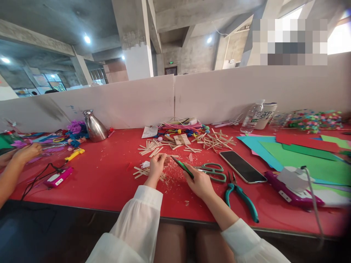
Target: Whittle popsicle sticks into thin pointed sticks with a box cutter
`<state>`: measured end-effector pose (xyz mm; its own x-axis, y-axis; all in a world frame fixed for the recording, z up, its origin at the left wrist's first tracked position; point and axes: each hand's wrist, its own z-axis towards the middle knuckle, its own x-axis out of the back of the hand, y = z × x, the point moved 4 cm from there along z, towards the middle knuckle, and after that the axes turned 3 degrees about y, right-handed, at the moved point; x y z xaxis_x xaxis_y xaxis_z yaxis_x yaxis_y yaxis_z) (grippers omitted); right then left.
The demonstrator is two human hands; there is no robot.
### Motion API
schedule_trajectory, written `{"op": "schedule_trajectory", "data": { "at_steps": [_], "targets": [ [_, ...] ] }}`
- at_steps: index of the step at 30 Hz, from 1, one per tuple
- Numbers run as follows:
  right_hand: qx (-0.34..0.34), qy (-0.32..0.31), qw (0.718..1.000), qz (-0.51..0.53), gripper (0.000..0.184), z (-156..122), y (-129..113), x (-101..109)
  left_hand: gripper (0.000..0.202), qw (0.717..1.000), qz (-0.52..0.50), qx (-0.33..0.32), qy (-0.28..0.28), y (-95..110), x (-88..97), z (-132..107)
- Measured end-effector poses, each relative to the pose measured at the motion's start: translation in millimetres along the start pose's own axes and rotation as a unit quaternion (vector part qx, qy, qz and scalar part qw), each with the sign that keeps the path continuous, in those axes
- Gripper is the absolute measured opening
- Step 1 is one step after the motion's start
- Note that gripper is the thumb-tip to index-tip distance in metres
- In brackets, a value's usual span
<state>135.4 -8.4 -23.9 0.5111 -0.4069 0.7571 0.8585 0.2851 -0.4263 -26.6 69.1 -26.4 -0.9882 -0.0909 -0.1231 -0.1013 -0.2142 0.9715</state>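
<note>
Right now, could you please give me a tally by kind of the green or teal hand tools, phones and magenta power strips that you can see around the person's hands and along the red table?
Slim green tool, in the right hand: 1
Green-handled scissors: 1
Teal-handled pliers: 1
Phone: 1
Magenta power strips: 2
Total: 6

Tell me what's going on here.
The person's left hand seems to pinch a wooden stick, while the right hand grips a green-and-black craft knife, its tip close to the stick. Wood shavings are scattered on the red table. Green-handled scissors and teal-handled pliers lie to the right. At far left, a co-worker's hand is near purple craft pieces.
</note>
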Motion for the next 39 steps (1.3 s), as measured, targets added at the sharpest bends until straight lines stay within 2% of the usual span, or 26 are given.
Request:
{"op": "schedule_trajectory", "data": {
  "at_steps": [11,17,28,32,39],
  "targets": [
    [-0.038,-0.025,0.999,0.013,0.031,-0.4,0.6,-1.4,0.028,1.000,0.014,-0.026,0.008,0.3,3.6,0.7],
    [-0.068,-0.055,0.993,0.075,0.031,1.1,0.2,-7.6,0.022,0.999,0.015,-0.033,0.020,1.5,5.0,-0.8],
    [-0.150,-0.148,0.948,0.239,0.032,3.5,12.3,-18.7,0.028,0.999,-0.035,0.003,0.038,1.3,-1.7,-3.0],
    [-0.154,-0.127,0.946,0.254,0.033,3.8,14.8,-17.8,0.031,0.998,-0.052,0.022,0.036,-0.3,-3.1,-2.9],
    [-0.110,-0.076,0.968,0.211,0.031,4.2,14.2,-9.5,0.027,0.996,-0.062,0.045,0.041,-5.1,0.4,0.0]
  ]
}}
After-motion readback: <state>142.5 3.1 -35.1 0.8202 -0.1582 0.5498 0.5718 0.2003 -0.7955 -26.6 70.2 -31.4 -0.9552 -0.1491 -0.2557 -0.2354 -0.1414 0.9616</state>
